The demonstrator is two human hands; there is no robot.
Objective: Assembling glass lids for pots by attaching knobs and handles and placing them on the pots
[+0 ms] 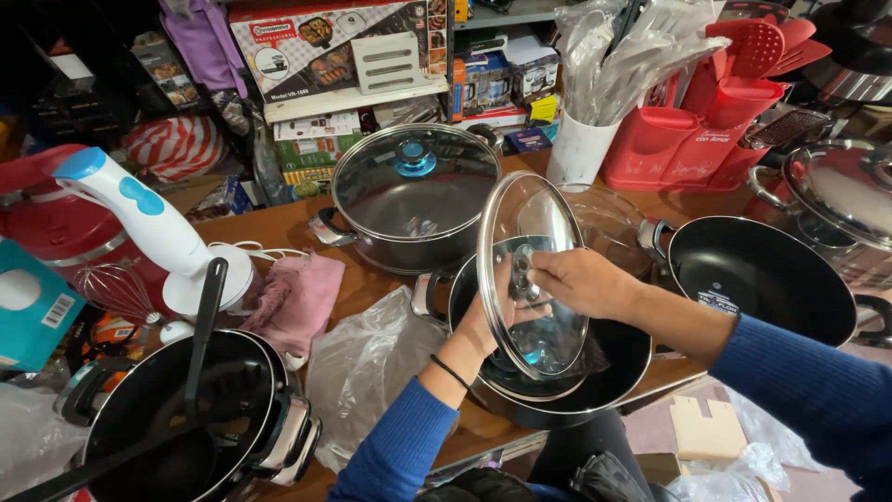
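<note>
Holding: right hand (581,279) has its fingers closed on the knob of a glass lid (531,275), which stands tilted on edge over the black pot (595,386) at near centre.
Left hand: left hand (488,321) sits behind the glass, palm against the lid's underside; I cannot tell how far its fingers curl.
Progress: lid is off the pot, neither seated nor laid down; the pot's mouth is half uncovered.
Black pot contents: a second lid or dark insert seems to lie inside, hard to tell through the glass.
Far pot: covered pot (413,200) with a blue-knobbed glass lid fully seated, nothing visible within.
Right pan: open black pan (757,279), only a label inside.
Near-left pot: dark pot (177,418) with a black utensil handle resting in it.
White cup: utensil holder (578,149) far right, packed with wrapped silver tools.
Tabletop: wooden tabletop (279,228) also carries a pink cloth (297,293), a clear plastic bag (367,372) and a white hand blender (153,223) on the left.
</note>
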